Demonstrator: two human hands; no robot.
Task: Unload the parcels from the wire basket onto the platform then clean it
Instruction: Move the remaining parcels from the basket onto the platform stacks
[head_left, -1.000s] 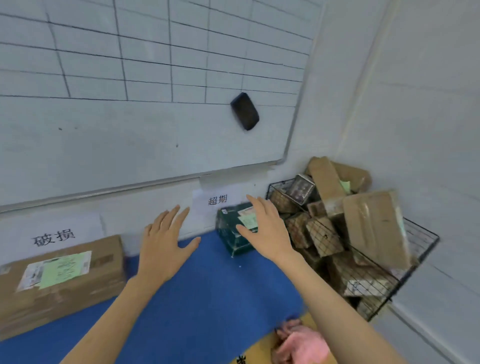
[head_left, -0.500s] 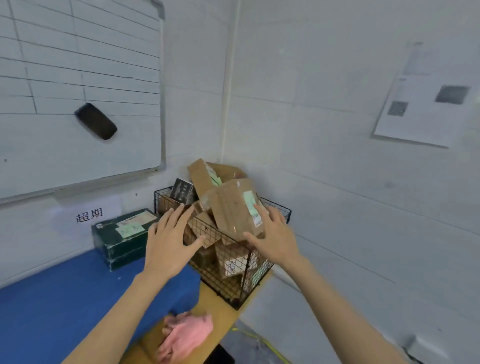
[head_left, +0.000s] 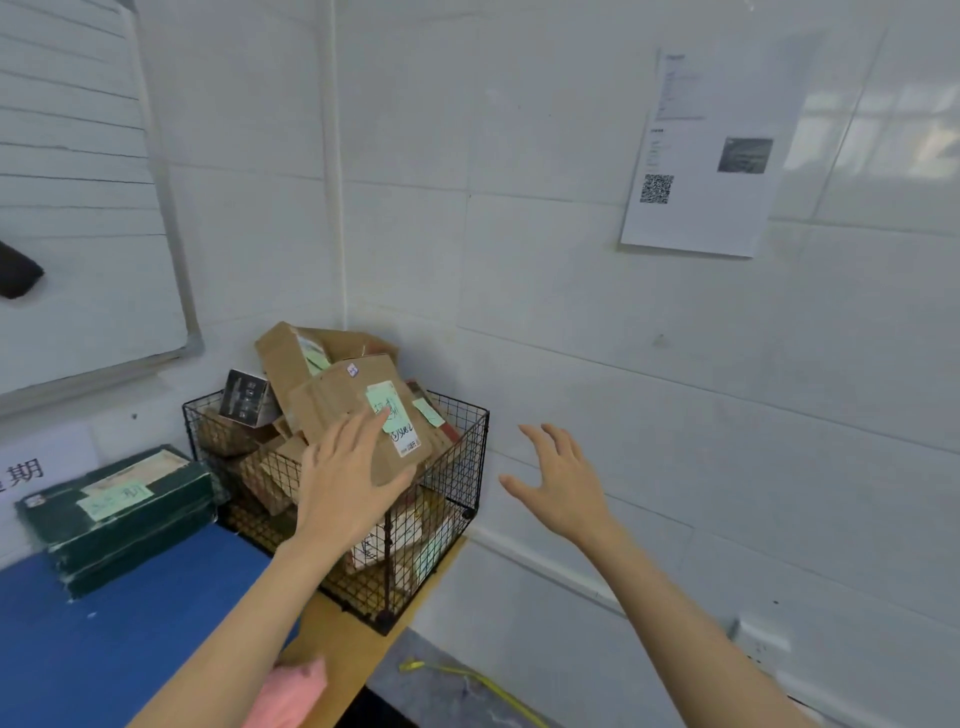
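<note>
At the far left a whiteboard hangs on the wall, with a dark eraser cut off by the frame edge and, below it, a printed sign of which only part shows. A dark green box with a pale label lies on the blue platform. Low in the frame a pink cloth peeks out, mostly hidden by the left forearm. Just right of the platform, in the room's corner, the wire basket stands on a wooden surface, heaped above its rim with brown cardboard parcels. The top parcel, tilted and bearing green and white labels, lies uppermost. The left hand is spread flat, fingers relaxed, in front of this parcel's near face; it may be touching it, though contact is hard to confirm. The right hand is likewise slack and holds nothing, hovering in the air to the right of the basket, apart from it. The parcel looks light and fairly stiff, its card creased and its tape probably slick; taking it by two opposite sides with both palms seems safest, since the loose heap beneath could slide. The lower parcels are only glimpsed through the mesh, and the basket's floor is hidden. At the right a paper notice with a square code is fixed to the wall.
</note>
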